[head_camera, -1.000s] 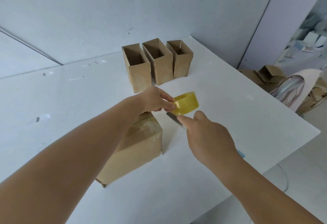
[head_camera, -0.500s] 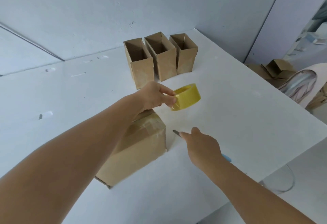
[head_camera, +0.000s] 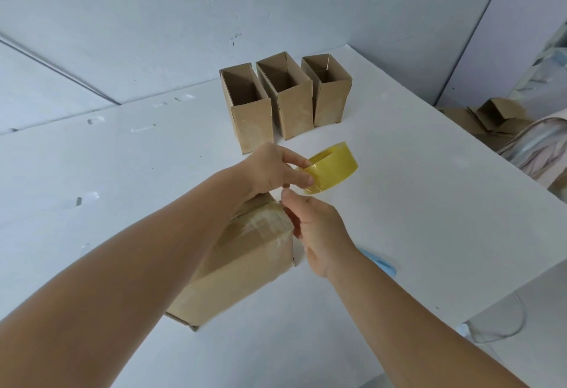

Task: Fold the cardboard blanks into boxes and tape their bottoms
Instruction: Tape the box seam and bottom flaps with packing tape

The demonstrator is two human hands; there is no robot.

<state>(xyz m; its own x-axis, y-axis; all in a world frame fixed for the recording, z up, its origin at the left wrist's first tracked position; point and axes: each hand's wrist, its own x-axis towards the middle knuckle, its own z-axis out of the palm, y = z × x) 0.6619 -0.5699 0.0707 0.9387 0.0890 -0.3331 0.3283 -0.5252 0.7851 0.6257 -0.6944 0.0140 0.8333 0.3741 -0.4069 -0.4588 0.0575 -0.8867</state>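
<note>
A cardboard box stands bottom-up on the white table, with glossy clear tape over its top seam. My left hand grips a yellow tape roll just above and behind the box's far corner. My right hand is at that taped corner, thumb above it and curled fingers against the box side, pinching the tape end there. Three folded boxes stand open side up in a row at the back of the table.
A blue-handled cutter lies on the table behind my right wrist. Off the table's right edge are loose cardboard pieces and a pale bag. A clear plastic loop hangs below the table's front right corner.
My right hand has let go of the cutter, which now lies on the table, and has come up to the box's taped corner. My left hand still holds the roll.
</note>
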